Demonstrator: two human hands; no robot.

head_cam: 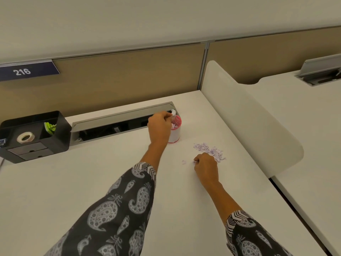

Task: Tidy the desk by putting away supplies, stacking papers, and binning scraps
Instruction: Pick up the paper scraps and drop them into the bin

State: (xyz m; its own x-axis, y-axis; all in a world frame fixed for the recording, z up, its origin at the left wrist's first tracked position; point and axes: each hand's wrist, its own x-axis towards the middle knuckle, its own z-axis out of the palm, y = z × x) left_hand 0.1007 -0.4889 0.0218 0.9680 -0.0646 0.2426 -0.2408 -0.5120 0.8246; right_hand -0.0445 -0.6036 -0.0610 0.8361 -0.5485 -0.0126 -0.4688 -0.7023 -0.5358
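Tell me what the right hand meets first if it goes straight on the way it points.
The right hand would first meet the purple paper scraps right ahead of its knuckles; likely the pink cup beyond.

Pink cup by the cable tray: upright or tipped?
Upright. The cup stands on its base on the desk, mouth up, scraps inside; left hand at its rim.

Office cubicle: numbered plate "216" on tan partition, white desk, black desk organizer.

Pink-and-white cup, lilac scraps, black organizer, paisley sleeve
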